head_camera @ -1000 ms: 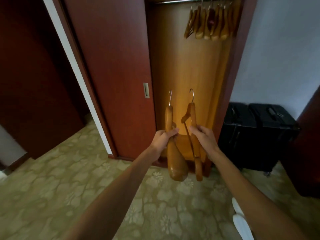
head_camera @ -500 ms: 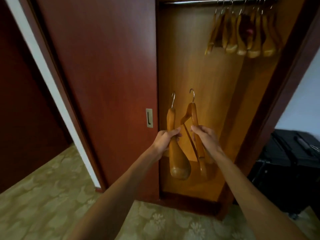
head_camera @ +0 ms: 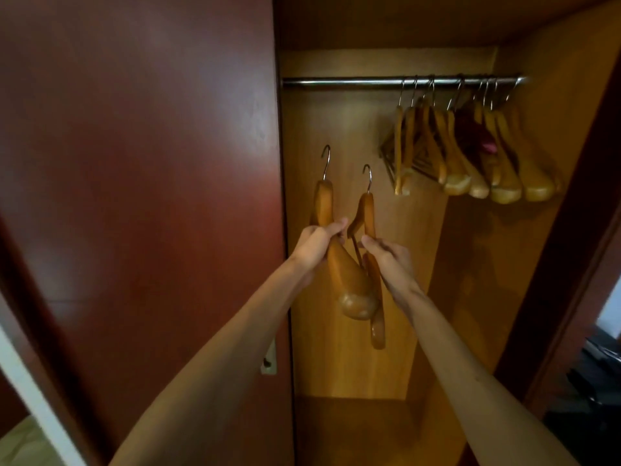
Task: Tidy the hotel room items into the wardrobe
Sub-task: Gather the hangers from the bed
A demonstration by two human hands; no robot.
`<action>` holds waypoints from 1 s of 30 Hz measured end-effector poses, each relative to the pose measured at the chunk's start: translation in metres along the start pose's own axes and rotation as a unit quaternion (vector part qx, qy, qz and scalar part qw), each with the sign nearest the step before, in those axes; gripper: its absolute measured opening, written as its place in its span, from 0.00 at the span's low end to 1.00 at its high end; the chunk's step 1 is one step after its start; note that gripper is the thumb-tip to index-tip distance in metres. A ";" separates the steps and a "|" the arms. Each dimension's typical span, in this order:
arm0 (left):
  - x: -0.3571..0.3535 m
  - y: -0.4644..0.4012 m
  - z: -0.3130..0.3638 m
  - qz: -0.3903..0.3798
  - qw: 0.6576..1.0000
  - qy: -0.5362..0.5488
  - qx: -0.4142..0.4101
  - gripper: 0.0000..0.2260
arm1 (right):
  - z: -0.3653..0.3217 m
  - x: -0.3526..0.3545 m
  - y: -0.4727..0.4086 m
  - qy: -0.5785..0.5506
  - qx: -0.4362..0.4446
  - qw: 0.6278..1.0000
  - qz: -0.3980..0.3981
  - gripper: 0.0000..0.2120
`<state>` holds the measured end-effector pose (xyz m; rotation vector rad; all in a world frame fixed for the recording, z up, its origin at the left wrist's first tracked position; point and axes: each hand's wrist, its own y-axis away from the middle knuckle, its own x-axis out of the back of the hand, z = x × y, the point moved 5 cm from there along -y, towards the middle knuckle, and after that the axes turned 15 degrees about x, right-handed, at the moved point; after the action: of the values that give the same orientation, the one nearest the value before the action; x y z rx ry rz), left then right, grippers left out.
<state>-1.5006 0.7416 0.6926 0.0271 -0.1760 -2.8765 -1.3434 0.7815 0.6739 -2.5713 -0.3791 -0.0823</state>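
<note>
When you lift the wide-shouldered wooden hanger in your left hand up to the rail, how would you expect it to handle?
The left hanger looks like thick solid wood, so probably rigid and fairly heavy. Its glossy finish may be slippery. Gripped mid-arm by the left hand, it may swing.

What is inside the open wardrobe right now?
A metal rail with wooden hangers bunched at its right end, something dark red among them. The arms hide part of the back panel; the floor is too dark to read.

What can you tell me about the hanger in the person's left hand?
The left hanger looks like glossy honey-brown wood with a broad rounded shoulder end and a metal hook on top. It is held upright, hook up and free, below the rail. The left hand grips its neck; low down it overlaps the right hanger.
</note>
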 end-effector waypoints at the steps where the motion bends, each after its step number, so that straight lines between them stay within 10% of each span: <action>1: 0.002 -0.010 0.013 0.000 1.000 -0.002 -0.010 0.13 | -0.003 -0.002 -0.017 -0.001 0.011 1.000 0.006 0.13; 30: -0.031 -0.217 0.185 -0.040 0.994 -0.033 -0.094 0.17 | -0.011 0.009 -0.296 -0.115 0.110 0.985 0.066 0.12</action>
<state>-1.5327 0.9798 0.8501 -0.0982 0.0860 -2.9625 -1.4191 1.0203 0.8325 -2.3843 -0.2827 0.2925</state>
